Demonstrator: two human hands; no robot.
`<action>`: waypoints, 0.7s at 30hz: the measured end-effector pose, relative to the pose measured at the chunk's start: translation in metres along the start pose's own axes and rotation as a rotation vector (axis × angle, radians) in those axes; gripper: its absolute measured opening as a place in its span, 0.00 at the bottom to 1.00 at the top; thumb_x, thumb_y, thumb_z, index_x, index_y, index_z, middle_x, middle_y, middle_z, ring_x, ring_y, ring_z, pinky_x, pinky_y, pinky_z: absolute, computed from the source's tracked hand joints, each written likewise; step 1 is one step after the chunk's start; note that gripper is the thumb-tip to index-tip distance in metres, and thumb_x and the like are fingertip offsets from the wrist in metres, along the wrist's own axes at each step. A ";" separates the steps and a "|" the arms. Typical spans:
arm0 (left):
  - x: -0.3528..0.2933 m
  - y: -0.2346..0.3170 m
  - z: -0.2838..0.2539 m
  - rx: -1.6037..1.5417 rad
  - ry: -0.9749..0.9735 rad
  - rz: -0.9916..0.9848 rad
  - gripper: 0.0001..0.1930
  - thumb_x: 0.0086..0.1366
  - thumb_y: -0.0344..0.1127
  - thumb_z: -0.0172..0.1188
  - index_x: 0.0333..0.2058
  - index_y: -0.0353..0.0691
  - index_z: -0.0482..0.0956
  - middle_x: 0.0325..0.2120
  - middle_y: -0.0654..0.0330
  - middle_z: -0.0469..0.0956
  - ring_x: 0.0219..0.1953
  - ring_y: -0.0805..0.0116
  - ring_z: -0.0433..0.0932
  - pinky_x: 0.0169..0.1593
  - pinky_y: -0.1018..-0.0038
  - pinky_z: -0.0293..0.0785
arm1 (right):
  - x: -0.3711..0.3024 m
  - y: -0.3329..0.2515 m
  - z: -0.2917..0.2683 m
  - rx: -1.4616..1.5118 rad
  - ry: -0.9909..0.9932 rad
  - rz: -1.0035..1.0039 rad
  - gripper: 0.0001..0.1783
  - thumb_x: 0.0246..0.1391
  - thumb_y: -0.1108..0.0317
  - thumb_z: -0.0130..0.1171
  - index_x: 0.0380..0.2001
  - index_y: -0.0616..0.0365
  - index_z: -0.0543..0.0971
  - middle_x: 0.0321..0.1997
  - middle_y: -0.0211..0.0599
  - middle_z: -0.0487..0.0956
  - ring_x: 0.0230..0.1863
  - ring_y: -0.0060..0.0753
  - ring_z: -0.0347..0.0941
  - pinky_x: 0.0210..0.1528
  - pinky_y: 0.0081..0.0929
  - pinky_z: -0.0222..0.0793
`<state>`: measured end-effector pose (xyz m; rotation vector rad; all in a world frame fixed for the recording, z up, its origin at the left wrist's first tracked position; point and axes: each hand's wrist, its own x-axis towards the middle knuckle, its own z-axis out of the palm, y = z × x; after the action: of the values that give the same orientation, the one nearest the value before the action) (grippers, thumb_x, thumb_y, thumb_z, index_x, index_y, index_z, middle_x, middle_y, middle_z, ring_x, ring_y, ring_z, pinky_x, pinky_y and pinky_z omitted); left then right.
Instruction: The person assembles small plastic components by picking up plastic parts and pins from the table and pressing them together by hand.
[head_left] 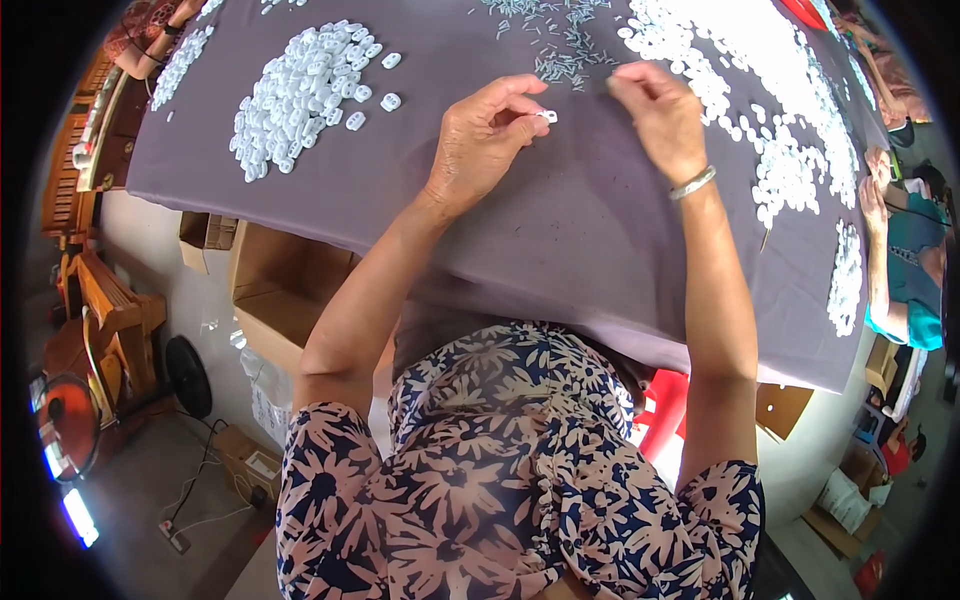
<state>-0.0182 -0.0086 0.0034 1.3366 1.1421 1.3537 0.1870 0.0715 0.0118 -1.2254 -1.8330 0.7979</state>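
Observation:
Over the near part of the table, my left hand (482,140) pinches a small white plastic piece (548,116) with a dark slot between thumb and forefinger. My right hand (662,115), with a bangle on the wrist, hovers to the right of it, its fingertips closed together. What those fingertips hold, if anything, is blurred and too small to make out. Just beyond both hands lies a scatter of short grey pins (562,68). A heap of white oval slotted pieces (305,95) sits to the left, with a few lying loose beside it.
Many small white pieces (790,175) spread over the right side of the grey tablecloth (480,240). Other people sit at the table: an arm (150,60) at far left, a person in teal (915,260) at right. Cardboard boxes (290,280) stand below the left edge.

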 end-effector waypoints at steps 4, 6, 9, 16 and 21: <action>0.002 -0.008 0.004 0.035 -0.041 0.013 0.16 0.62 0.25 0.57 0.49 0.38 0.74 0.30 0.67 0.78 0.34 0.79 0.76 0.37 0.81 0.73 | 0.022 0.029 -0.018 -0.329 0.074 -0.025 0.09 0.52 0.65 0.61 0.34 0.57 0.81 0.25 0.31 0.81 0.27 0.21 0.76 0.33 0.20 0.70; 0.001 -0.010 0.003 0.062 -0.020 0.036 0.15 0.61 0.24 0.58 0.48 0.39 0.75 0.27 0.68 0.76 0.29 0.81 0.72 0.34 0.81 0.71 | 0.024 0.024 -0.015 -0.402 -0.004 0.017 0.09 0.51 0.64 0.62 0.33 0.57 0.82 0.26 0.31 0.82 0.27 0.23 0.76 0.33 0.20 0.71; 0.002 -0.013 0.001 0.124 -0.029 0.053 0.16 0.60 0.24 0.58 0.48 0.39 0.74 0.27 0.68 0.76 0.28 0.80 0.71 0.35 0.80 0.70 | 0.032 0.026 -0.010 -0.382 -0.009 0.020 0.09 0.48 0.60 0.63 0.30 0.53 0.82 0.25 0.29 0.81 0.26 0.31 0.76 0.33 0.26 0.71; 0.003 -0.014 0.005 0.224 -0.068 0.122 0.17 0.60 0.24 0.58 0.49 0.39 0.72 0.26 0.64 0.75 0.27 0.74 0.72 0.36 0.76 0.71 | 0.041 0.028 -0.005 -0.408 -0.036 0.074 0.10 0.45 0.58 0.66 0.27 0.52 0.82 0.25 0.29 0.82 0.28 0.31 0.77 0.35 0.27 0.72; 0.000 -0.013 0.006 0.178 -0.112 0.076 0.18 0.62 0.24 0.56 0.51 0.40 0.70 0.27 0.67 0.72 0.31 0.80 0.71 0.38 0.81 0.70 | 0.024 0.013 -0.006 -0.161 -0.108 0.051 0.06 0.52 0.69 0.62 0.29 0.60 0.80 0.24 0.23 0.77 0.25 0.14 0.69 0.29 0.15 0.66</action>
<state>-0.0127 -0.0063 -0.0097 1.5781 1.1676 1.2368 0.1923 0.0990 0.0101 -1.3588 -1.9920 0.7699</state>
